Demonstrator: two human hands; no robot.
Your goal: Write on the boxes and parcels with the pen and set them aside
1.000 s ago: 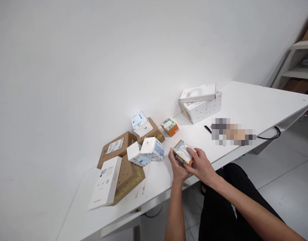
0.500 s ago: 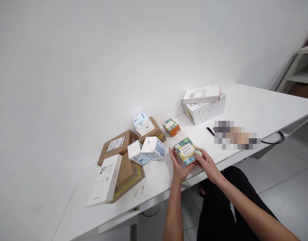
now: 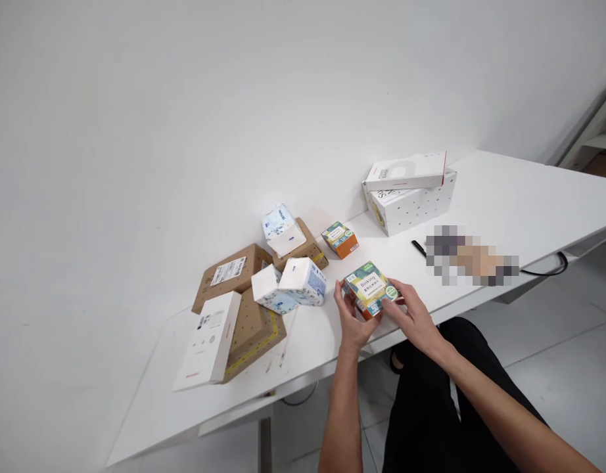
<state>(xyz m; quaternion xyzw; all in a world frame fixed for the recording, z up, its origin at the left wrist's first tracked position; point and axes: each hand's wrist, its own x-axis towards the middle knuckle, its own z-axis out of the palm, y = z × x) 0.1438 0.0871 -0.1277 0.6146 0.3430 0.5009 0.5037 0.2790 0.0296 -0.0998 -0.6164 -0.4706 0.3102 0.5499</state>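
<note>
Between my two hands is a small green, yellow and orange carton marked Binking [image 3: 368,286], near the table's front edge. My left hand [image 3: 353,325] wraps its left side and lower corner. On the right side, my right hand [image 3: 411,315] grips the carton, its thumb by the front corner. A matching carton [image 3: 339,239] stands behind it, towards the wall. Left of my hands, two white-and-blue tissue packs [image 3: 303,281] lean together. Whether the held carton touches the tabletop is hard to make out.
Brown cardboard boxes [image 3: 251,326] lie to the left, with a white flat box [image 3: 208,341] leaning on them. Another tissue pack [image 3: 283,230] rests on a brown box. At the back right, a thin white box [image 3: 406,171] lies on a dotted white box [image 3: 419,205]. A pixelated object [image 3: 468,256] lies right.
The held carton has tipped so that more of its orange side shows, and my right hand has shifted slightly along it. The camera view has moved a little.
</note>
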